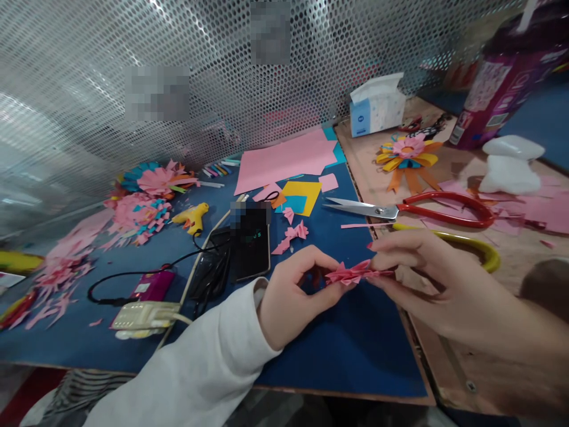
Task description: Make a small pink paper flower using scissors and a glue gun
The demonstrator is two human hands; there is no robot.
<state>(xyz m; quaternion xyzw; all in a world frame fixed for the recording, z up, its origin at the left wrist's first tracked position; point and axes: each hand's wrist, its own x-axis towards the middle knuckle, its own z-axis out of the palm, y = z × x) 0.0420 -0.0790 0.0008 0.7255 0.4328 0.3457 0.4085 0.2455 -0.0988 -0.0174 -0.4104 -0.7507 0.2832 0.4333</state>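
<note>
Between my two hands is a small pink folded paper flower (349,273) with pointed petals. My left hand (296,296) pinches its left side between thumb and fingers. On the other side, my right hand (427,279) grips the flower's right end with thumb and forefinger. Several small pink paper pieces (296,231) lie just beyond my left hand. Past my right hand rest scissors with red handles (448,209), blades pointing left. A yellow-handled tool (484,252) is partly hidden under that hand. A thin pink paper strip (362,225) lies by the scissor blades.
A black phone (251,243), cables and a white power strip (144,317) are to the left. Beyond them lie a yellow glue gun (193,216) and paper flowers (142,213). Pink sheets (284,157), a tissue pack (377,107) and a purple cup (500,83) stand farther back.
</note>
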